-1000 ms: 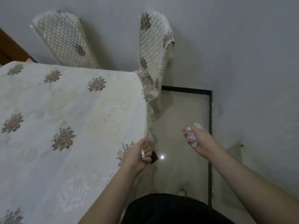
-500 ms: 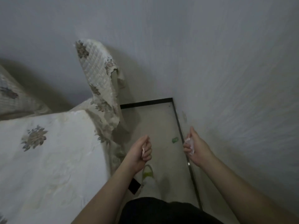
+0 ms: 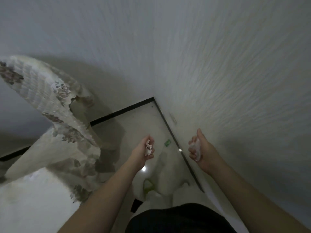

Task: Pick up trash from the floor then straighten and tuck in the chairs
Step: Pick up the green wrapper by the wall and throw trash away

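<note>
Head view, looking down into a room corner. Frame is motion-blurred.

Left hand [image 3: 144, 151]: fingers curled round a small crumpled white scrap [image 3: 148, 147], held above the floor. Grasping.

Right hand [image 3: 200, 149]: thumb up, fingers curled round a pale, translucent wad of wrapper [image 3: 195, 148]. Grasping.

Both forearms reach forward from the near edge, hands well apart, the strip of tiled floor [image 3: 149, 118] between them.

Green scrap [image 3: 167, 142]: lies on the floor between the two hands, a little farther off, near the dark skirting line [image 3: 173, 132] at the foot of the right wall. Neither hand touches it.

Chair [image 3: 47, 101]: left side, quilted floral cover, backrest tilted in the frame; cover hem hangs ragged toward the floor. It stands at the far corner of the table [image 3: 30, 199], which bears a pale cloth at near left. Whether the seat is under the table I cannot tell.

Near centre: a shoe with green trim [image 3: 148, 185] on the floor, dark clothing below it. A bright light reflection on the tile by the left wrist.
</note>
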Demonstrator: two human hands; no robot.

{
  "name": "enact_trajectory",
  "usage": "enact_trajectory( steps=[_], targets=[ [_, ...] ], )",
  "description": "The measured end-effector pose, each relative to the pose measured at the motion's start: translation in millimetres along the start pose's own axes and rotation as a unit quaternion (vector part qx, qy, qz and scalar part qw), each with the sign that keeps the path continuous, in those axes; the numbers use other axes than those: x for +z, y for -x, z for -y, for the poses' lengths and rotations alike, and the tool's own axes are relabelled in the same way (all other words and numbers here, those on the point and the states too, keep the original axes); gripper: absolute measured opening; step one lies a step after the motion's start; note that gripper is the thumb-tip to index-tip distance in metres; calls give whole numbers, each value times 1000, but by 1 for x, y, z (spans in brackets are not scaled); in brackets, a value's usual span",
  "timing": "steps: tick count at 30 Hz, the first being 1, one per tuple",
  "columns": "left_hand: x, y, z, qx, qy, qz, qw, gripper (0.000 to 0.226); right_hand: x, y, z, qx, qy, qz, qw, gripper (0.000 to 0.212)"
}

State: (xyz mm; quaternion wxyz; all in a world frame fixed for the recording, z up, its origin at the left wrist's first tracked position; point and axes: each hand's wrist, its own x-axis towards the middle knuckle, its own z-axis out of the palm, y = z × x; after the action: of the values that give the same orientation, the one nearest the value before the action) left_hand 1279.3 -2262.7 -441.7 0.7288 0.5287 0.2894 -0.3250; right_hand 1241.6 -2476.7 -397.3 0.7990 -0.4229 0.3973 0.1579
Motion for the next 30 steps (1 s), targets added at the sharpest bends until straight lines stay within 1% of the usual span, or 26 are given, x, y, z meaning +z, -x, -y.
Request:
enact_trajectory(
  steps=[2, 6, 8, 10, 11, 13, 15, 16, 17, 19, 22, 24, 27, 30],
  targets=[
    [6, -21, -6, -5, -24, -40, 999, 23, 1, -14, 7, 7, 15, -18, 1000, 39],
    [20, -57, -14, -6, -82, -79, 994, 18, 4, -50, 25, 9, 61, -53, 997, 41],
    [26, -77, -13, 26, -124, -77, 989, 16, 4, -75, 27, -4, 113, -69, 991, 43],
    [28, -107, -6, 66, -188, -68, 978, 18, 3, -106, 22, -11, 164, -81, 983, 43],
    [26, -126, 0, 92, -230, -66, 967, 20, 2, -123, 18, -12, 173, -82, 981, 40],
    [17, -169, 21, 163, -331, -77, 926, 20, 0, -157, 6, -8, 171, -90, 981, 33],
    [5, -216, 47, 215, -406, -92, 883, 10, -6, -192, -13, -17, 175, -107, 979, 26],
    [-1, -235, 60, 232, -437, -104, 863, 12, -10, -209, -24, -23, 186, -113, 976, 25],
    [-7, -252, 73, 242, -466, -117, 843, 19, -13, -225, -37, -27, 204, -120, 971, 26],
    [-20, -286, 100, 250, -509, -118, 815, 33, -22, -258, -62, -37, 231, -130, 964, 28],
    [-38, -335, 135, 237, -560, -79, 790, 48, -40, -307, -89, -49, 246, -146, 957, 29],
    [-49, -370, 159, 229, -601, -56, 764, 58, -56, -341, -105, -74, 264, -159, 948, 30],
    [-64, -425, 198, 220, -653, -35, 724, 68, -82, -399, -133, -119, 347, -170, 914, 33],
    [-73, -474, 234, 215, -688, -23, 692, 71, -107, -456, -163, -140, 419, -200, 875, 33]
  ],
)
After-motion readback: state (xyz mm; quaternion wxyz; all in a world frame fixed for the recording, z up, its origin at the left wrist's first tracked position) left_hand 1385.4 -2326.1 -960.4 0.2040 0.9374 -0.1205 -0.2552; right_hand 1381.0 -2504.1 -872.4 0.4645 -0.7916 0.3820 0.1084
